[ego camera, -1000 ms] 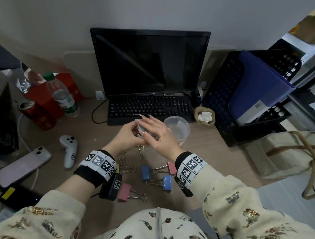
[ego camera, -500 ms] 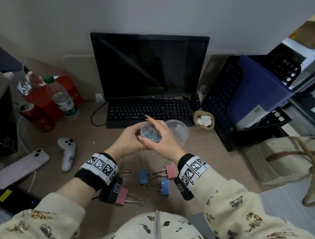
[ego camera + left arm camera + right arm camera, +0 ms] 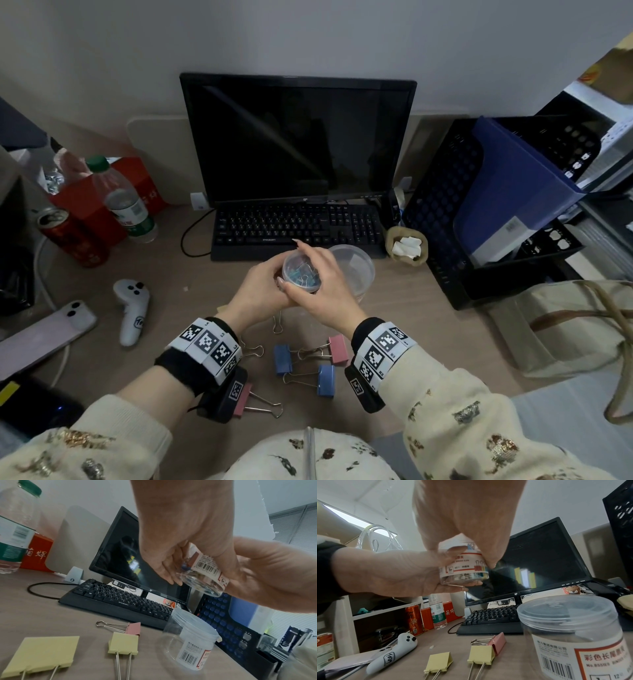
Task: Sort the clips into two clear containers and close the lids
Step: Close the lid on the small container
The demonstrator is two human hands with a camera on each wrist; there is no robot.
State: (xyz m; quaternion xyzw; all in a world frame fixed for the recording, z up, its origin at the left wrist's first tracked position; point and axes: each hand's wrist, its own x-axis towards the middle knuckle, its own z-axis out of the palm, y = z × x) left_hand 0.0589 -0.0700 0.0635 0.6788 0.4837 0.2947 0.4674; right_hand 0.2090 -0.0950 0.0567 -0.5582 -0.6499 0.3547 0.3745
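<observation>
Landmark: black keyboard (image 3: 298, 229) on the desk (image 3: 428, 329), below a dark monitor (image 3: 298, 140).
Left of keyboard: water bottle (image 3: 125, 202), red can (image 3: 70, 236), white controller (image 3: 132, 308), pink phone (image 3: 41, 337).
Right of keyboard: black crate (image 3: 486, 219) holding a blue folder (image 3: 507, 178).
In front of keyboard: loose binder clips, blue (image 3: 283, 358), pink (image 3: 338, 348) and yellow (image 3: 480, 654), lying on the desk beneath the raised hands.
Small clear container (image 3: 301, 273): held above the desk just in front of the keyboard; small clips show through its lid.
Left hand (image 3: 262, 291): wrapped around the small container from below.
Right hand (image 3: 329, 284): fingers curled over the container's lid.
Large clear container (image 3: 576, 631): stands just right of the hands, lid on; its contents are unclear.
</observation>
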